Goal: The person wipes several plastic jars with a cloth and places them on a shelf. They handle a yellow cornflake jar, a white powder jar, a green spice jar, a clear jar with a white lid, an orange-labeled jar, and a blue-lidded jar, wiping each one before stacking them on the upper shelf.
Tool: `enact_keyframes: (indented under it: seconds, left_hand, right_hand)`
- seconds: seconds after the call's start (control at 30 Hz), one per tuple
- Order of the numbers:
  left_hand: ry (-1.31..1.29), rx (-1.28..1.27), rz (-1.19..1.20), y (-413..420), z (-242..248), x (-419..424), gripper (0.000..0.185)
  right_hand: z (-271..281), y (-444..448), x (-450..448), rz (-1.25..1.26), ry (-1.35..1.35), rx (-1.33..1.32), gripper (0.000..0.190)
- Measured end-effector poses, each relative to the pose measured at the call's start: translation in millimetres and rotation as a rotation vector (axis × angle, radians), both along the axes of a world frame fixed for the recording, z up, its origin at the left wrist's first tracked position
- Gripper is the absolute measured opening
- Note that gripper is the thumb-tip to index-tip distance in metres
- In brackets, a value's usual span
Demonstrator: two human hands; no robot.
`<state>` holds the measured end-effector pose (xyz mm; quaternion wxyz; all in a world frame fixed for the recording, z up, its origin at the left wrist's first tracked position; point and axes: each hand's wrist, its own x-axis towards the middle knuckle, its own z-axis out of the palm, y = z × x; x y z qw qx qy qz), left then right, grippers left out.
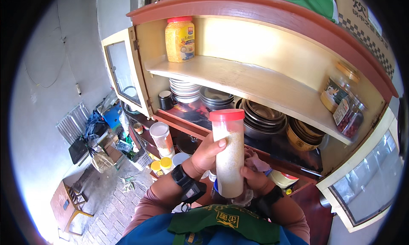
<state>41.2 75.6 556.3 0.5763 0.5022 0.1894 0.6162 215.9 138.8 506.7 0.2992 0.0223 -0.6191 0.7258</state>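
A tall clear plastic jar (pixel 229 162) with a red lid (pixel 227 115) stands almost upright in front of me, filled most of the way with pale grains. My left hand (pixel 204 154) grips its upper left side, thumb across the front. Lower down on the right, my right hand (pixel 256 178) holds it too, thumb against the wall. A pinkish cloth (pixel 256 162) shows just above my right hand; whether the fingers hold it is hidden behind the jar. On the upper cabinet shelf (pixel 236 73) sits a red-lidded jar of yellow grain (pixel 180 39).
Stacked plates (pixel 185 90), metal bowls (pixel 266 117) and a dark mug (pixel 165 100) fill the lower shelf. Two jars (pixel 348 114) stand at the upper shelf's right end. Glass doors (pixel 124 69) hang open at both sides. Lidded containers (pixel 162 139) stand left of my arms.
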Motion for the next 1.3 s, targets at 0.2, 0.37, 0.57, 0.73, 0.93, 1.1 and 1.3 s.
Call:
enact_keyframes:
  seconds: [0.2,0.37,0.57,0.73,0.93,1.1,1.3]
  left_hand:
    - [0.321,0.202,0.442,6,-11,23,0.075]
    - [0.170,0.224,0.472,8,-10,24,0.067]
    - [0.110,0.366,0.738,11,18,4,0.067]
    - [-0.002,0.372,0.669,16,29,-3,0.079]
    - [0.465,0.355,0.632,16,11,-5,0.102]
    - [0.420,0.330,0.708,19,2,-16,0.101]
    - [0.444,0.333,0.822,23,21,-59,0.098]
  right_hand:
    - [28,13,-21,-0.502,0.199,0.131,0.066]
    - [12,-1,-22,-0.798,-0.023,0.646,0.064]
    - [-3,-6,-28,-0.749,-0.156,0.398,0.047]
    - [17,-11,-30,-0.021,-0.024,-0.530,0.079]
    - [42,-4,-30,-0.033,-0.282,-0.499,0.069]
    - [50,5,-33,-0.122,-0.418,-0.373,0.055]
    - [78,16,-44,-0.369,-0.223,0.235,0.040]
